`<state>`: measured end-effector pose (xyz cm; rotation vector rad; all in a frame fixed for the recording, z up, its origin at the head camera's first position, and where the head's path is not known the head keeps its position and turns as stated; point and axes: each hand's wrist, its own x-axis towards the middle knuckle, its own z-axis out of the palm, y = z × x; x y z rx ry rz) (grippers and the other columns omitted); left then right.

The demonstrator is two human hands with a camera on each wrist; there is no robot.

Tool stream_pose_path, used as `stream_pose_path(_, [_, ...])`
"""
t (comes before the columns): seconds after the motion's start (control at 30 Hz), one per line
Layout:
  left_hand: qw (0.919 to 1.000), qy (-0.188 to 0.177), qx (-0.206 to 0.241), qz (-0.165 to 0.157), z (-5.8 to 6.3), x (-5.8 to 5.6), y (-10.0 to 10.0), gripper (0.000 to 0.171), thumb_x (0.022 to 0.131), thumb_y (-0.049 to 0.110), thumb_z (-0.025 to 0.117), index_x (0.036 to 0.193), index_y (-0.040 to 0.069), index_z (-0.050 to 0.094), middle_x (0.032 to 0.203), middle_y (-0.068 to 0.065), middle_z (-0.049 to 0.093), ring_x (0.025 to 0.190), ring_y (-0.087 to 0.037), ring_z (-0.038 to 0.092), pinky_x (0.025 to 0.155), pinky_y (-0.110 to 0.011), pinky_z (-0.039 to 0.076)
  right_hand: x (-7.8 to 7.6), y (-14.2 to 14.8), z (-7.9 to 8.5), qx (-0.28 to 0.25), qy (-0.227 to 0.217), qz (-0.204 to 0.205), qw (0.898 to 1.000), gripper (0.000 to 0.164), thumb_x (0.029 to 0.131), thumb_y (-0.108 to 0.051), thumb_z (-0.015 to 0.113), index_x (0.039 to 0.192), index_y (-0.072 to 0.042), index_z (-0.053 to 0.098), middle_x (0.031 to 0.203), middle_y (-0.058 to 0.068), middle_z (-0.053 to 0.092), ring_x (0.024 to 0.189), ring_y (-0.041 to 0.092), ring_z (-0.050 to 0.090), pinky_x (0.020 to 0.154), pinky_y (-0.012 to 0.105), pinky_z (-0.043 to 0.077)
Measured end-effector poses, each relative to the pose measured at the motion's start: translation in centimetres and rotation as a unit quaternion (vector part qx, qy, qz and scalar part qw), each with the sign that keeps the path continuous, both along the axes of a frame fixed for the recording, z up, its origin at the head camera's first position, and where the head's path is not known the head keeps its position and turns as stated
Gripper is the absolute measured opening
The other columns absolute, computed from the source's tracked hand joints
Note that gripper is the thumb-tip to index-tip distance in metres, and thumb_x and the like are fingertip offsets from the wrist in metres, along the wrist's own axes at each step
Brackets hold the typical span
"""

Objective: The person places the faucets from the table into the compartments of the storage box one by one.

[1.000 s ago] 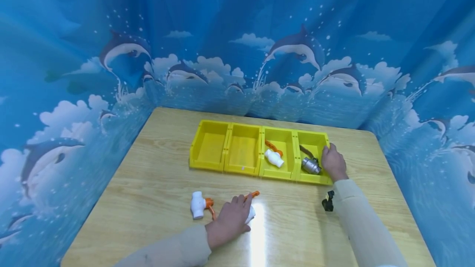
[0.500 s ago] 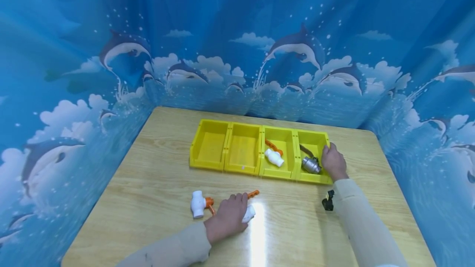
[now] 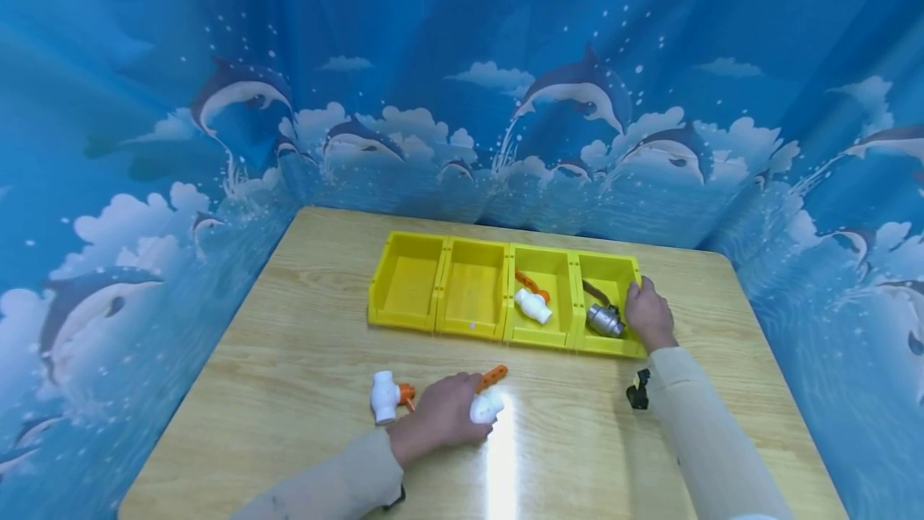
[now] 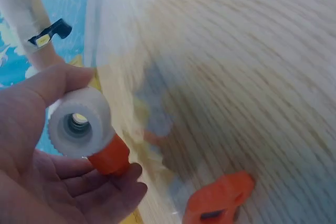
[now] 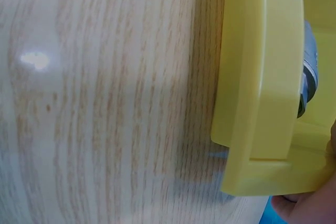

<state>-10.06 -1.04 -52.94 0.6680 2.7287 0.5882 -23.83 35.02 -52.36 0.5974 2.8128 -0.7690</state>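
- Left hand (image 3: 443, 416), lower centre: curled round white valve (image 3: 487, 407);
- right hand (image 3: 648, 315), right of frame: pinches yellow bin (image 3: 609, 347) rim;
- rounded valve could slip if fingers loosen.

The left hand (image 4: 26, 150) is gripping a white valve (image 4: 100, 116), the thumb pressing on top and the fingers curling under its orange stem (image 4: 110, 157). Its round opening is facing the camera. Nearby, another orange handle (image 4: 223, 198) is showing over the wooden table (image 4: 247, 87).
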Motion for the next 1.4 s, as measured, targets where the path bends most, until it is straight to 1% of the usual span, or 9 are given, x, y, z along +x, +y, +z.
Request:
stream_pose_path(0.2, [0.9971, -0.026, 0.069, 0.02, 0.6, -0.5, 0.2, 0.075, 0.076, 0.048, 0.076, 0.136, 0.007, 0.055, 0.118, -0.006, 0.066, 0.099, -0.02, 0.062, 0.08, -0.036, 0.051, -0.2, 0.2, -0.3, 0.005, 0.004, -0.001, 1.0, 0.063, 0.105, -0.036, 0.008, 0.151, 0.006, 0.014, 0.142, 0.034, 0.037, 0.127, 0.048, 0.042, 0.105, 0.057, 0.034])
stream_pose_path(0.37, [0.9912, -0.007, 0.131, 0.017, 1.1, -1.1, 0.1, 0.071, 0.074, 0.044, 0.08, 0.132, 0.009, 0.059, 0.101, 0.001, 0.066, 0.086, -0.012, 0.057, 0.071, -0.027, 0.048, -0.2, 0.1, -0.4, 0.008, 0.005, 0.0, 1.0, 0.062, 0.105, -0.036, 0.007, 0.151, 0.006, 0.014, 0.142, 0.034, 0.038, 0.126, 0.048, 0.043, 0.105, 0.057, 0.035])
stream_pose_path(0.5, [0.9881, 0.005, 0.152, 0.025, 1.6, -1.5, 0.1, 0.065, 0.074, 0.042, 0.081, 0.128, 0.01, 0.063, 0.092, 0.004, 0.064, 0.08, -0.011, 0.052, 0.066, -0.024, 0.044, -0.2, 0.0, -0.1, 0.012, 0.001, 0.005, 1.0, 0.062, 0.105, -0.035, 0.007, 0.151, 0.007, 0.014, 0.141, 0.035, 0.038, 0.125, 0.048, 0.043, 0.105, 0.057, 0.035])
stream_pose_path(0.6, [0.9861, 0.0, 0.161, 0.039, 1.9, -1.7, 0.0, 0.067, 0.076, 0.043, 0.08, 0.13, 0.008, 0.061, 0.097, -0.001, 0.067, 0.086, -0.014, 0.056, 0.071, -0.028, 0.046, -0.3, 0.0, 0.1, 0.02, 0.001, 0.014, 1.0, 0.063, 0.105, -0.036, 0.007, 0.15, 0.007, 0.013, 0.14, 0.036, 0.038, 0.124, 0.05, 0.044, 0.104, 0.058, 0.035])
stream_pose_path(0.67, [0.9824, -0.028, 0.177, 0.054, 2.1, -1.8, -0.1, 0.069, 0.078, 0.044, 0.078, 0.134, 0.007, 0.059, 0.105, -0.004, 0.068, 0.092, -0.017, 0.059, 0.076, -0.031, 0.049, -0.3, 0.0, 0.1, 0.023, -0.003, 0.02, 1.0, 0.063, 0.105, -0.036, 0.007, 0.15, 0.008, 0.013, 0.138, 0.037, 0.039, 0.122, 0.051, 0.044, 0.103, 0.059, 0.036])
stream_pose_path(0.83, [0.9588, -0.122, 0.239, 0.095, 2.1, -2.2, -0.1, 0.067, 0.084, 0.042, 0.074, 0.139, 0.01, 0.053, 0.122, -0.011, 0.064, 0.104, -0.02, 0.06, 0.084, -0.037, 0.051, -0.1, 0.2, -0.3, 0.029, -0.007, 0.019, 0.999, 0.062, 0.105, -0.035, 0.007, 0.15, 0.009, 0.013, 0.136, 0.037, 0.04, 0.121, 0.05, 0.046, 0.102, 0.059, 0.037])
stream_pose_path(0.93, [0.9453, -0.15, 0.269, 0.107, 2.1, -2.5, -0.2, 0.067, 0.086, 0.038, 0.074, 0.14, 0.007, 0.05, 0.123, -0.015, 0.062, 0.105, -0.023, 0.06, 0.081, -0.037, 0.053, 0.0, 0.2, -0.5, 0.035, 0.001, 0.016, 0.999, 0.062, 0.105, -0.035, 0.007, 0.149, 0.008, 0.015, 0.135, 0.037, 0.041, 0.12, 0.05, 0.046, 0.102, 0.058, 0.037])
stream_pose_path(1.13, [0.9104, -0.222, 0.32, 0.14, 2.7, -3.1, -0.3, 0.073, 0.088, 0.034, 0.072, 0.145, 0.0, 0.041, 0.13, -0.024, 0.057, 0.108, -0.027, 0.062, 0.08, -0.035, 0.056, 0.1, 0.2, -0.7, 0.049, 0.004, 0.013, 0.999, 0.063, 0.105, -0.036, 0.006, 0.149, 0.009, 0.017, 0.135, 0.037, 0.042, 0.12, 0.05, 0.046, 0.103, 0.057, 0.036])
stream_pose_path(1.4, [0.877, -0.255, 0.371, 0.168, 3.7, -4.0, -0.2, 0.075, 0.094, 0.04, 0.063, 0.149, -0.002, 0.032, 0.129, -0.021, 0.059, 0.094, -0.018, 0.064, 0.087, -0.044, 0.053, 0.0, 0.1, -0.5, 0.045, 0.004, 0.013, 0.999, 0.063, 0.105, -0.037, 0.006, 0.15, 0.007, 0.016, 0.137, 0.036, 0.041, 0.122, 0.05, 0.044, 0.104, 0.057, 0.035])
